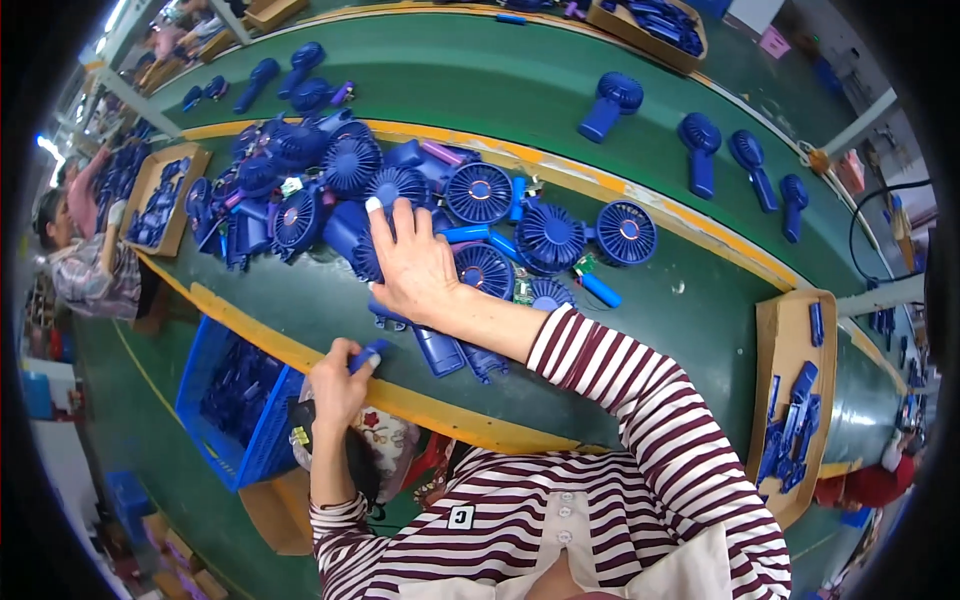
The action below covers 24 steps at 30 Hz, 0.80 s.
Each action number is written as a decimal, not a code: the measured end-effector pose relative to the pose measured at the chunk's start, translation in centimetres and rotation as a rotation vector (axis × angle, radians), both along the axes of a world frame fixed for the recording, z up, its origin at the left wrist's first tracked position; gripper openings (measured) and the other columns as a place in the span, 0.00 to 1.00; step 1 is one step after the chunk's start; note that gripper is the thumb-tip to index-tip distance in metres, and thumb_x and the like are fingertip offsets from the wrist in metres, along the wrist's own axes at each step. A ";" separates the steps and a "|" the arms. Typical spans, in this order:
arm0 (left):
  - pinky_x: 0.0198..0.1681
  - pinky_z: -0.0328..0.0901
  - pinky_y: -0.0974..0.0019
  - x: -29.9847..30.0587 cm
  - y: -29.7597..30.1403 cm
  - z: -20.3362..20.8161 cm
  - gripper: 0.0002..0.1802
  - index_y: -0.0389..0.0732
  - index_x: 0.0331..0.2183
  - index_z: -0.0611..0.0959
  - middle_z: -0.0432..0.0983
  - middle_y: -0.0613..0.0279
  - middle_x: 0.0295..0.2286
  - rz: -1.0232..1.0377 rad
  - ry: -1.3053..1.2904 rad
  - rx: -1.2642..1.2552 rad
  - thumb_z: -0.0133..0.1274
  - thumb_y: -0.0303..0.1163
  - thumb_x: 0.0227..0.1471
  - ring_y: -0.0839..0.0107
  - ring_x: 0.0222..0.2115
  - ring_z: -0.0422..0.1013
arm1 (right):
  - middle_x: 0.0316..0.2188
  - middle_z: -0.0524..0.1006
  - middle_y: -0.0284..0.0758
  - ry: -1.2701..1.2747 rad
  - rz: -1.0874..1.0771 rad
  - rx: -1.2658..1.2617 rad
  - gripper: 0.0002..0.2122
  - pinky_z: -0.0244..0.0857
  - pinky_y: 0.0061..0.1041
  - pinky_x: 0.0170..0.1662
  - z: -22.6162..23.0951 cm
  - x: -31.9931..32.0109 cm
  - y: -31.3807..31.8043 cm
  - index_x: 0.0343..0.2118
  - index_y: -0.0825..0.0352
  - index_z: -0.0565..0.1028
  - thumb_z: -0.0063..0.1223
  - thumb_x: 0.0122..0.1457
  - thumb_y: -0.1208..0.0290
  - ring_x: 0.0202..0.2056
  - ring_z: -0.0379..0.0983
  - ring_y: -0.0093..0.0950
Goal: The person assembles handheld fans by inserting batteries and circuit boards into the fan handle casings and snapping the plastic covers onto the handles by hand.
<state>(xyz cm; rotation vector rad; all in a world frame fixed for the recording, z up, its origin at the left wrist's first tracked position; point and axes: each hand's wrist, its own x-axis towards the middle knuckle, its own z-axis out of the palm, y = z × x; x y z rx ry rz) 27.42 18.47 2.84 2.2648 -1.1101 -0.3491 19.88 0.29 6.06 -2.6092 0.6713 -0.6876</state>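
My right hand (415,268) reaches over a pile of blue handheld fans, its fingers spread on a round fan head (397,187) and the parts beneath. My left hand (338,388) is closed at the table's near edge, with a small blue plastic piece (369,355) between thumb and fingers. Around my right hand lie more fan heads (478,193), blue cylindrical batteries (599,290) and small green circuit boards (522,290). Blue handle shells (439,350) rest just below my right wrist. Whatever lies directly under my right palm is hidden.
A blue crate (262,425) of blue parts stands below the table's left edge. Cardboard boxes of parts stand at right (770,400) and far left (196,190). Beyond the yellow table edge (590,185), a green belt (480,75) carries scattered fans. A co-worker (95,265) sits at left.
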 end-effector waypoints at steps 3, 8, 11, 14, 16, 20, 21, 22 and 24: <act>0.24 0.64 0.67 0.5 0.7 -0.1 0.10 0.33 0.30 0.75 0.74 0.57 0.22 0.057 0.327 -0.145 0.53 0.26 0.42 0.68 0.22 0.71 | 0.45 0.56 0.52 -0.352 0.161 0.129 0.43 0.61 0.37 0.45 1.3 -1.7 -1.2 0.51 0.74 0.53 0.63 0.30 0.65 0.47 0.57 0.48; 0.32 0.69 0.62 -3.8 -1.4 0.3 0.17 0.33 0.38 0.72 0.73 0.51 0.26 -0.110 1.434 -0.560 0.51 0.30 0.43 0.61 0.27 0.72 | 0.50 0.59 0.42 -0.681 0.158 0.471 0.50 0.55 0.30 0.52 4.2 -8.1 -4.3 0.57 0.71 0.44 0.65 0.33 0.64 0.50 0.60 0.34; 0.33 0.68 0.60 -7.8 -4.3 0.3 0.19 0.32 0.38 0.72 0.72 0.50 0.26 -0.233 1.761 -0.617 0.51 0.31 0.43 0.58 0.27 0.72 | 0.49 0.62 0.44 -1.095 0.273 0.914 0.48 0.63 0.35 0.49 6.8 -12.7 -4.0 0.58 0.63 0.45 0.67 0.35 0.61 0.48 0.63 0.33; 0.32 0.68 0.59 -10.8 -6.5 1.1 0.15 0.32 0.35 0.74 0.72 0.50 0.27 -0.269 1.803 -0.484 0.49 0.29 0.42 0.57 0.27 0.72 | 0.50 0.62 0.45 -1.091 0.227 1.096 0.44 0.60 0.38 0.51 7.9 -18.4 -4.3 0.54 0.70 0.51 0.62 0.38 0.51 0.50 0.61 0.37; 0.32 0.68 0.59 -12.7 -8.2 1.1 0.14 0.31 0.34 0.74 0.72 0.50 0.26 -0.299 1.858 -0.401 0.47 0.26 0.41 0.57 0.27 0.72 | 0.48 0.64 0.43 -1.113 0.081 1.186 0.39 0.59 0.36 0.52 7.7 -21.8 -3.8 0.51 0.72 0.56 0.59 0.41 0.52 0.49 0.63 0.35; 0.31 0.70 0.63 -16.9 -12.0 1.0 0.19 0.30 0.40 0.71 0.71 0.45 0.35 -0.329 1.725 -0.236 0.44 0.25 0.41 0.60 0.26 0.73 | 0.39 0.70 0.34 -1.128 -0.102 1.256 0.28 0.63 0.22 0.43 3.9 -28.0 -4.0 0.49 0.68 0.61 0.52 0.46 0.60 0.38 0.68 0.24; 0.30 0.70 0.63 -18.3 -13.1 1.1 0.22 0.30 0.42 0.70 0.70 0.43 0.38 -0.348 1.705 -0.198 0.43 0.25 0.41 0.59 0.26 0.73 | 0.39 0.70 0.34 -1.153 -0.185 1.353 0.26 0.62 0.22 0.45 2.8 -29.5 -3.8 0.48 0.68 0.61 0.51 0.47 0.62 0.40 0.68 0.22; 0.30 0.70 0.62 -19.7 -14.0 1.2 0.25 0.31 0.46 0.66 0.66 0.41 0.43 -0.391 1.809 -0.154 0.44 0.25 0.41 0.59 0.26 0.73 | 0.40 0.69 0.36 -1.182 -0.204 1.336 0.26 0.62 0.24 0.45 2.0 -30.5 -3.6 0.50 0.69 0.60 0.51 0.49 0.64 0.40 0.68 0.24; 0.30 0.70 0.61 -22.4 -15.5 1.3 0.27 0.32 0.47 0.65 0.66 0.41 0.43 -0.405 1.820 -0.013 0.45 0.25 0.40 0.59 0.25 0.73 | 0.42 0.68 0.40 -1.155 -0.251 1.297 0.28 0.61 0.26 0.47 0.3 -32.2 -3.1 0.52 0.71 0.57 0.51 0.49 0.69 0.43 0.67 0.27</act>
